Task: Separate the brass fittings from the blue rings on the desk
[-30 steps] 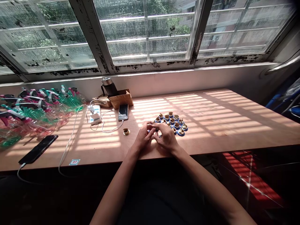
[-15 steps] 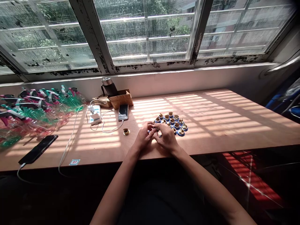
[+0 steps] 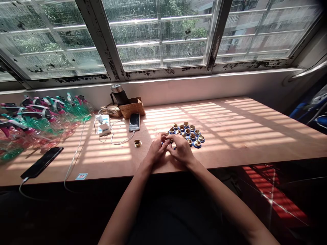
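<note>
Paired hands: The left hand (image 3: 155, 149) and right hand (image 3: 182, 151) meet near the table's (image 3: 230, 149) front edge, fingertips gathered around a small dark piece (image 3: 171, 141), mostly hidden; whether both pinch it cannot be told.
Lone fitting: One gold-coloured round fitting (image 3: 137, 144) sits apart, left of the hands.
Blue-rimmed cluster: Work looks partway along, with many fittings (image 3: 197, 144) grouped beside and beyond the right hand, gold tops gleaming over blue rims; which are finished is unclear.
</note>
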Available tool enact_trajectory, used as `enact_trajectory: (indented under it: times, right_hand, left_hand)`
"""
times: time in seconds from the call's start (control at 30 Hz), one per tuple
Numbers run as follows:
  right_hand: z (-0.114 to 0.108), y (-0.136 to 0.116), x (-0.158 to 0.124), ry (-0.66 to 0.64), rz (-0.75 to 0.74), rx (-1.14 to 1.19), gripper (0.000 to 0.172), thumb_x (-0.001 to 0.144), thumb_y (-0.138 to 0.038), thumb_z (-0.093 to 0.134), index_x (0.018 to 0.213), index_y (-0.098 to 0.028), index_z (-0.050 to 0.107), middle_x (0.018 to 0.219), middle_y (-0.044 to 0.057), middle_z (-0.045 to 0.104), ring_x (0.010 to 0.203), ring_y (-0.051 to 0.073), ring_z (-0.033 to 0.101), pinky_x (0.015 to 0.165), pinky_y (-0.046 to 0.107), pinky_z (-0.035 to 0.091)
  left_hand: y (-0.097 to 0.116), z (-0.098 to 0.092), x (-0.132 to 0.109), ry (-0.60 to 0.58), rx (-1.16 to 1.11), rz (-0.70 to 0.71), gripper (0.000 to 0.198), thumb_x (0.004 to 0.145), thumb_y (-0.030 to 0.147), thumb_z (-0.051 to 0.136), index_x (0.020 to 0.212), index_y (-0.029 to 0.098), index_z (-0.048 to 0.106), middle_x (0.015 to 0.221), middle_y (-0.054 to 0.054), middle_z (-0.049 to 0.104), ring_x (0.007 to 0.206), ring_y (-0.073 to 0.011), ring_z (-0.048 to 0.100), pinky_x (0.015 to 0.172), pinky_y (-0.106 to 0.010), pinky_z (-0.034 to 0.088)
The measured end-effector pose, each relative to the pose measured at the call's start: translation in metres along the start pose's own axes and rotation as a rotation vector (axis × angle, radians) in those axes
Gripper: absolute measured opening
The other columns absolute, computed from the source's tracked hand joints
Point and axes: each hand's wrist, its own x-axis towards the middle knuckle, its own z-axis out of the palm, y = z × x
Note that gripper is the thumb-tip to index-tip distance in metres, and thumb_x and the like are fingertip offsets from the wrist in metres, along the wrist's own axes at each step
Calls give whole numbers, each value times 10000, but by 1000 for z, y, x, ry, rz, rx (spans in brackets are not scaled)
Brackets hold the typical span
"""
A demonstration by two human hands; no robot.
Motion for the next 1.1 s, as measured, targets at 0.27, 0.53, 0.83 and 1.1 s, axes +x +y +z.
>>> enact_trajectory:
  times: [0.27, 0.53, 0.83, 1.1]
  right_hand:
    - [0, 0, 0, 4, -2, 22, 351, 865, -84, 645, 1188, -222, 643, 1135, 89, 745, 1043, 294, 688, 921, 433, 566]
    - [0, 0, 0, 8, -10, 16, 358, 843, -66, 637, 1169, -213, 644, 1132, 92, 746, 1041, 293, 687, 915, 429, 566]
    - [1, -1, 0, 28, -39, -8, 378, 823, -45, 608, 1162, -210, 637, 1135, 99, 747, 1049, 300, 688, 918, 438, 571]
    - [1, 1, 0, 28, -29, 14, 413, 841, -59, 611, 1220, -223, 623, 1166, 96, 734, 1075, 296, 681, 937, 445, 575]
  left_hand:
    - [-2, 1, 0, 5, -6, 4, 290, 1039, 450, 549, 1196, 209, 521, 1016, -76, 699, 915, -215, 686, 778, -309, 529]
    - [-2, 1, -1, 7, 10, 7, 293, 1041, 456, 542, 1210, 220, 509, 1040, -70, 701, 908, -211, 685, 777, -310, 525]
    - [-1, 0, -1, 8, 6, 17, 295, 1061, 473, 486, 1198, 213, 492, 1028, -67, 684, 908, -200, 670, 773, -299, 516]
    - [-4, 1, 0, 31, -37, 15, 313, 1036, 472, 549, 1204, 211, 506, 1042, -81, 704, 912, -208, 692, 766, -303, 535]
